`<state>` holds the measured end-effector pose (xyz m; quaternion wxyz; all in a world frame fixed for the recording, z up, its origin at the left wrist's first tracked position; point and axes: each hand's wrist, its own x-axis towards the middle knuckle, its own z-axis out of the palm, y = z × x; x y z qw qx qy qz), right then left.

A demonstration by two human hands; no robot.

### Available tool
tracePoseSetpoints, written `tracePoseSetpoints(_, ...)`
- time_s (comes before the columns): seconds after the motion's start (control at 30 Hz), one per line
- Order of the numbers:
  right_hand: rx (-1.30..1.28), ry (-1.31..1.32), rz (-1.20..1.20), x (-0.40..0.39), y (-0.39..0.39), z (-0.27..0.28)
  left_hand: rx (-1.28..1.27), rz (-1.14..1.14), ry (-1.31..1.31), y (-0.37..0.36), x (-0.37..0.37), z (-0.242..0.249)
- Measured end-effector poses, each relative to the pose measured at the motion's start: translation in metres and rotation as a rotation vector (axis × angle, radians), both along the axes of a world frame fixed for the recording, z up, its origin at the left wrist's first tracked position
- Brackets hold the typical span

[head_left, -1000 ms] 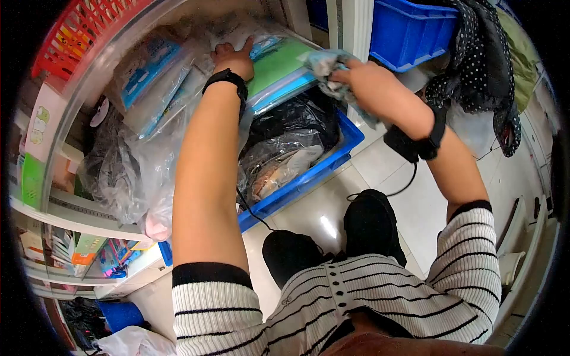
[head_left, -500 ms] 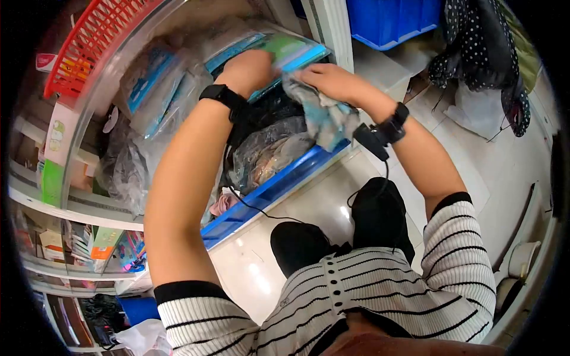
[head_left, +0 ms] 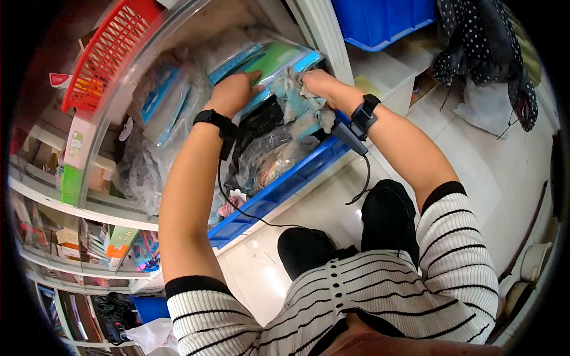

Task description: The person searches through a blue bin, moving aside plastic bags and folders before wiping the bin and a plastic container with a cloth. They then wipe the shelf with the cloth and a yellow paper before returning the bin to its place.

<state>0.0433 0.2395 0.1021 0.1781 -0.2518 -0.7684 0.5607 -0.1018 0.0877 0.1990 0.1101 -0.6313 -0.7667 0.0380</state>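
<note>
My right hand (head_left: 320, 84) is closed on a crumpled grey and light-blue cloth (head_left: 298, 102), which hangs over the blue bin (head_left: 279, 191). To its left, my left hand (head_left: 236, 93) lies at the edge of a green packet (head_left: 276, 64) with a light-blue border, its visible fingers apart. Other clear plastic packets (head_left: 163, 98) with blue strips lie left of that hand. Beneath the cloth are a black plastic bag (head_left: 264, 121) and a clear bag (head_left: 273, 160) with something beige inside. A pink cloth (head_left: 230, 206) lies near the bin's front edge.
A red basket (head_left: 110, 56) stands on the glass-edged shelf at upper left. Another blue bin (head_left: 386, 21) is at the top right, beside a hanging black polka-dot cloth (head_left: 469, 47). Stocked shelves (head_left: 83, 243) run down the left. A thin black cable (head_left: 249, 213) crosses the bin's front.
My left hand's fingers have spread at the green packet. The cloth in my right hand has moved slightly left and bunched up. The view has shifted a little.
</note>
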Motion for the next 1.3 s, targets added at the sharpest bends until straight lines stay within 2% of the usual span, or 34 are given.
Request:
tracePoseSetpoints(0.1, 0.164, 0.051, -0.037, -0.012, 0.01, -0.024, -0.022, 0.036, 0.029, -0.003, 0.012, 0.007)
tracePoseSetpoints(0.17, 0.161, 0.148, 0.056, -0.017, 0.015, -0.035, -0.044, 0.063, 0.047, -0.001, 0.019, 0.009)
tracePoseSetpoints(0.27, 0.262, 0.11, 0.091, 0.007, -0.017, 0.005, -0.063, 0.026, 0.18, 0.006, 0.017, 0.003)
tracePoseSetpoints(0.33, 0.313, 0.067, 0.072, -0.001, -0.018, 0.003, 0.108, -0.064, 0.32, 0.011, 0.015, -0.002)
tracePoseSetpoints(0.4, 0.329, 0.049, 0.051, -0.006, -0.02, 0.001, 0.186, -0.004, 0.313, 0.011, 0.008, 0.0)
tracePoseSetpoints(0.47, 0.225, 0.146, -0.077, -0.006, -0.024, -0.002, 0.268, 0.054, 0.308, 0.012, 0.003, 0.003)
tracePoseSetpoints(0.5, 0.192, 0.18, -0.12, -0.009, -0.02, -0.006, 0.274, -0.008, 0.346, 0.012, -0.003, 0.001)
tracePoseSetpoints(0.53, 0.389, 0.211, -0.056, -0.019, -0.008, -0.017, 0.278, -0.07, 0.383, 0.012, -0.003, 0.001)
tracePoseSetpoints(0.6, 0.586, 0.241, 0.01, -0.027, -0.001, -0.027, 0.267, -0.109, 0.397, 0.008, 0.004, -0.005)
tracePoseSetpoints(0.7, 0.537, 0.114, -0.12, -0.027, -0.002, -0.008, 0.231, -0.139, 0.396, 0.006, 0.011, -0.008)
tracePoseSetpoints(0.77, 1.211, -0.259, 0.213, -0.026, 0.008, 0.003, 0.196, -0.132, 0.378, 0.002, 0.017, -0.009)
tracePoseSetpoints(0.87, 1.237, -0.18, 0.2, -0.026, 0.011, -0.008, 0.151, -0.114, 0.228, -0.011, 0.027, -0.008)
tracePoseSetpoints(0.9, 1.235, -0.18, 0.202, -0.021, 0.006, -0.008, 0.166, -0.121, 0.181, -0.017, 0.025, -0.009)
tracePoseSetpoints(0.93, 0.739, -0.034, 0.091, -0.013, -0.004, -0.008, 0.181, -0.128, 0.133, -0.021, 0.024, -0.01)
tracePoseSetpoints(1.0, 0.243, 0.1, -0.017, 0.003, -0.019, -0.005, 0.178, -0.113, 0.154, -0.026, 0.021, -0.016)
tracePoseSetpoints(1.07, -0.061, 0.13, 0.019, 0.02, -0.022, -0.003, 0.181, -0.098, 0.175, -0.028, 0.018, -0.021)
tracePoseSetpoints(1.2, -0.116, 0.234, -0.061, 0.067, -0.025, 0.0, 0.2, -0.068, 0.219, -0.028, 0.013, -0.029)
tracePoseSetpoints(1.3, 0.017, 0.22, -0.123, 0.086, -0.014, -0.009, 0.189, -0.088, 0.194, -0.028, 0.006, -0.026)
